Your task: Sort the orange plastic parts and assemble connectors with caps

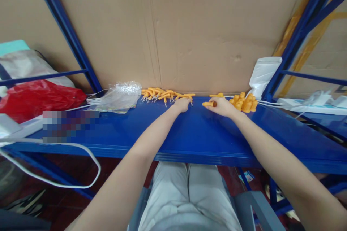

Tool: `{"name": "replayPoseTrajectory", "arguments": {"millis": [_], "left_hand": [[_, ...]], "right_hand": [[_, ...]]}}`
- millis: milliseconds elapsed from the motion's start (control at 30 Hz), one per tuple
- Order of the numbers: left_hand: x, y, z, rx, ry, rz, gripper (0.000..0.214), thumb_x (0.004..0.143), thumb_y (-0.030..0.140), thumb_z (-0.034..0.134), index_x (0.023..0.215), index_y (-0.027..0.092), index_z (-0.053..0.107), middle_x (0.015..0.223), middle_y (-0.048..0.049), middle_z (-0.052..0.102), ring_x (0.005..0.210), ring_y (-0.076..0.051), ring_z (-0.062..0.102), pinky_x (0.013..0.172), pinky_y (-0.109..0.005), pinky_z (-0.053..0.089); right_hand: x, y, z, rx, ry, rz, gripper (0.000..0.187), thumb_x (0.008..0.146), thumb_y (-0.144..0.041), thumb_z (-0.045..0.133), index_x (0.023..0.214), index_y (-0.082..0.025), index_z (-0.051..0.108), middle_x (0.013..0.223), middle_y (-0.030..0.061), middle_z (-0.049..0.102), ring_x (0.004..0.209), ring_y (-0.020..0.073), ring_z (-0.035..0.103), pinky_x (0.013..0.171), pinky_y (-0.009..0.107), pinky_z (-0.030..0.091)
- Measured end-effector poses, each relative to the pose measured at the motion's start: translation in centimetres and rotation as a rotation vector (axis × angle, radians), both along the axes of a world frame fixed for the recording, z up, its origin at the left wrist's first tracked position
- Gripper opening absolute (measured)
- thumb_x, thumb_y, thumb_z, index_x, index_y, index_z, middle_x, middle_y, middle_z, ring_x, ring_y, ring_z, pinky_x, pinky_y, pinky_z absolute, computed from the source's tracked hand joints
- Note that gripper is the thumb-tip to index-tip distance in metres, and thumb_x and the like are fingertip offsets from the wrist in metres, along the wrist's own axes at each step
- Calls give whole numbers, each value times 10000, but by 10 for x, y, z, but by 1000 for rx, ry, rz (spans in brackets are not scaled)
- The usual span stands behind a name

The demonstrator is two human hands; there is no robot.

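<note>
Several corkscrews (155,93) with orange T-shaped handles and silver spirals lie in a row along the back of the blue table. At the right end of that row, my left hand (182,105) is closed at the handle of one corkscrew (191,96), its spiral pointing down; the fingertips are partly hidden. My right hand (222,107) grips a hollow orange sleeve (209,104) lying sideways, its dark open end towards the palm. Behind the right fingers is another orange piece (217,95), partly covered. Just right of this hand stand several upright orange sleeves (246,103) in a cluster.
A cardboard sheet (195,36) walls off the back of the blue table (179,133). Clear plastic bags (121,95) lie left of the corkscrews. Blue metal posts (67,32) rise at both sides. A red bag (43,99), white cables (89,151) and power strips (311,105) sit outward.
</note>
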State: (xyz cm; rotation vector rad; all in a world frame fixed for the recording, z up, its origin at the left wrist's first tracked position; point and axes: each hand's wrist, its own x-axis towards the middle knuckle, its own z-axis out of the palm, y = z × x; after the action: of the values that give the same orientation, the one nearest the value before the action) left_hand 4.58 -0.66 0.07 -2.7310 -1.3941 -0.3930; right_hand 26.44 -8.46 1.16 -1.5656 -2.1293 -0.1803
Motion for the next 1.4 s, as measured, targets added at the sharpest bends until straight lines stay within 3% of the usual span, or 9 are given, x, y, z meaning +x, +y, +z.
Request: {"name": "replayPoseTrajectory", "arguments": {"millis": [267,433,533,633,733,867,1000,1200,1400], "left_hand": [[14,3,18,31,146,108,479,947,90,388,1319,241,650,1418,-127,581,1312,-290,546,1089,-455,422],[16,12,23,49,266,129,535,955,78,381,1414,279,568,1608,-100,371,1434,-291,407,1141,-470,346],[19,18,21,29,250,137,530,955,80,384,1424,262,551,1604,-113,377,1462,-280,364,1171,-492,286],[20,23,19,20,198,205,479,955,98,397,1378,223,581,1497,-159,511,1437,-297,397,1177,-571,224],[15,27,19,-30,127,281,408,946,143,463,1321,220,602,1374,-166,607,1336,-319,509,1135,-584,289],[4,33,20,-85,-66,278,325,913,234,585,1233,203,635,1262,-152,627,1167,-281,620,1021,-417,451],[-8,34,23,-43,-304,190,222,787,267,764,975,171,694,988,-86,655,1011,-231,621,948,-316,474],[-23,11,23,-7,-573,102,237,611,226,870,721,172,667,778,-16,607,902,-200,589,883,-314,478],[-37,-20,12,-91,-662,98,189,657,190,820,692,159,637,681,12,603,747,-166,585,794,-315,471]], "right_hand": [[-6,-6,5,12,62,46,243,865,-388,621,970,-188,712,965,110,766,884,269,714,788,353,519],[-6,-5,3,19,63,75,224,860,-378,625,955,-195,711,942,102,762,889,264,710,780,346,511],[-5,-5,2,21,59,89,238,865,-394,618,954,-192,709,925,101,758,864,257,708,766,343,509],[-5,-4,0,28,62,101,240,864,-405,615,950,-200,706,899,90,757,824,250,704,739,341,510],[-4,-2,-2,42,62,121,251,859,-419,618,954,-204,707,921,89,760,837,253,704,750,346,514],[-3,0,-2,47,51,119,263,859,-435,616,954,-208,711,929,89,763,864,259,708,753,344,514],[-3,0,-1,49,54,100,267,866,-435,605,961,-208,708,937,98,765,875,266,713,751,345,515],[-1,6,-5,90,88,130,249,858,-417,616,966,-209,700,972,106,763,910,277,708,811,380,522],[1,12,-10,115,137,183,181,832,-322,643,965,-210,694,998,98,751,937,273,700,851,400,530]]}}
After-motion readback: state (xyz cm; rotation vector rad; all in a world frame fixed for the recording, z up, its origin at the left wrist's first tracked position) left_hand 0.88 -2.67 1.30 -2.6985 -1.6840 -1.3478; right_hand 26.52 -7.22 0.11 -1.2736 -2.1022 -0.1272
